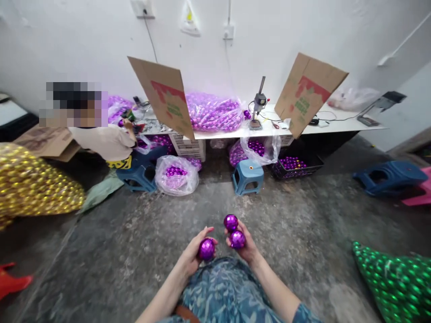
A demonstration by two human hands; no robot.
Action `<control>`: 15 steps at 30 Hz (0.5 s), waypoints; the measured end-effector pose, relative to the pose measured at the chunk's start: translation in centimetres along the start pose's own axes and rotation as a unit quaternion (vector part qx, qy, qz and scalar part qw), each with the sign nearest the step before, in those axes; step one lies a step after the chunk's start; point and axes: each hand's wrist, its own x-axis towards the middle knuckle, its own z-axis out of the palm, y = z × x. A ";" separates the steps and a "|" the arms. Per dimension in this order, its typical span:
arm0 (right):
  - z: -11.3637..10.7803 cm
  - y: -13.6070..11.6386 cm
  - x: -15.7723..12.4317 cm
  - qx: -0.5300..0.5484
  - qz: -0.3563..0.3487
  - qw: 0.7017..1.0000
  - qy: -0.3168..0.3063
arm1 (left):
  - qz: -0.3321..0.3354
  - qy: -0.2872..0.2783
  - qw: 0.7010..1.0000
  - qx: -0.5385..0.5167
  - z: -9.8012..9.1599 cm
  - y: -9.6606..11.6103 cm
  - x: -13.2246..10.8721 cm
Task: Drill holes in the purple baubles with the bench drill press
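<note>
My left hand (195, 249) is closed round a shiny purple faceted ball (206, 249), held low in front of my body. In my right hand (248, 246) are two more such balls, an upper purple ball (230, 222) and a lower purple ball (237, 239), touching each other. The hands are a short way apart, above the concrete floor. Part of the right fingers is hidden behind the balls.
Ahead, a white bench (215, 133) carries a bag of purple balls (215, 112), a small press (259, 107) and cardboard sheets (168, 96). A blue stool (249, 175) stands before it. At left sits a person (104, 139); green balls (397, 282) lie right.
</note>
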 end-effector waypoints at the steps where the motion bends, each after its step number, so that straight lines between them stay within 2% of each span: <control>1: -0.3 -0.8 1.2 0.023 -0.017 0.999 0.019 | -0.007 0.003 1.000 -0.007 -0.5 1.6 0.5; 4: -2.1 -3.1 3.4 0.079 -0.057 0.992 0.074 | -0.037 0.022 0.999 -0.024 -2.0 5.4 2.5; 7: -4.4 -5.0 4.3 0.116 -0.086 0.981 0.127 | -0.057 0.026 0.997 -0.034 -2.7 7.8 5.0; 11: -7.4 -8.2 5.9 0.141 -0.116 0.967 0.180 | -0.069 0.024 0.996 -0.058 -1.5 9.7 8.5; 15: -10.4 -13.4 10.1 0.144 -0.135 0.956 0.217 | -0.060 0.021 0.995 -0.080 0.7 11.3 12.5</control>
